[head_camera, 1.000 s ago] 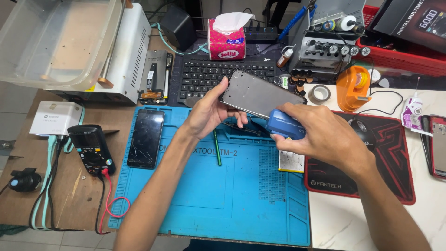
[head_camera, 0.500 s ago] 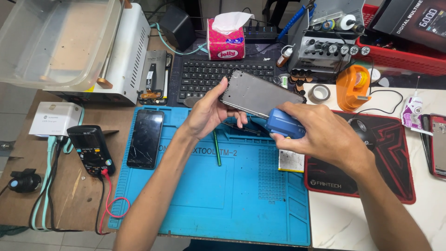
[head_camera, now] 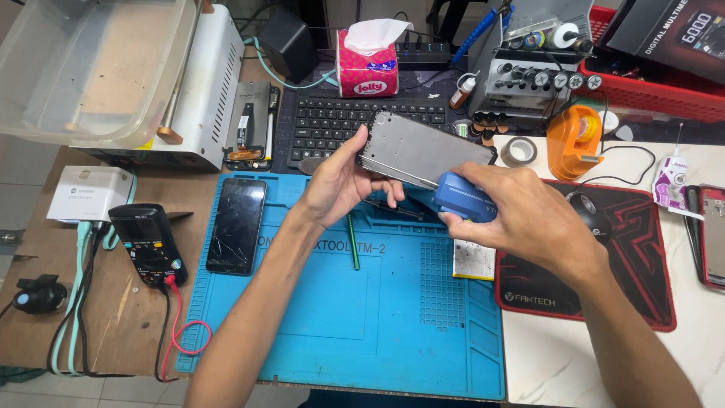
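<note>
— Where's the frame right now?

— Off the counter, above the top edge of the blue mat [head_camera: 362, 317]. My left hand [head_camera: 340, 185] has the grey phone frame [head_camera: 423, 149] by its near end, thumb along one long edge and fingers wrapped underneath, so that grip is closed on it. My right hand [head_camera: 521, 219] is closed around the blue tool [head_camera: 462, 198], whose nose sits at the frame's lower edge.

— What worries you?

— The frame is pinched at one end only. If I lean on the tool, I judge the thin plate could twist or slip out and drop onto the keyboard [head_camera: 355, 125] or the cracked phone [head_camera: 236, 224] lying on the mat.

— Anything else?

— The tool could skid off the edge toward my left fingers [head_camera: 389, 189]. I can't tell how firmly it bears.
</note>
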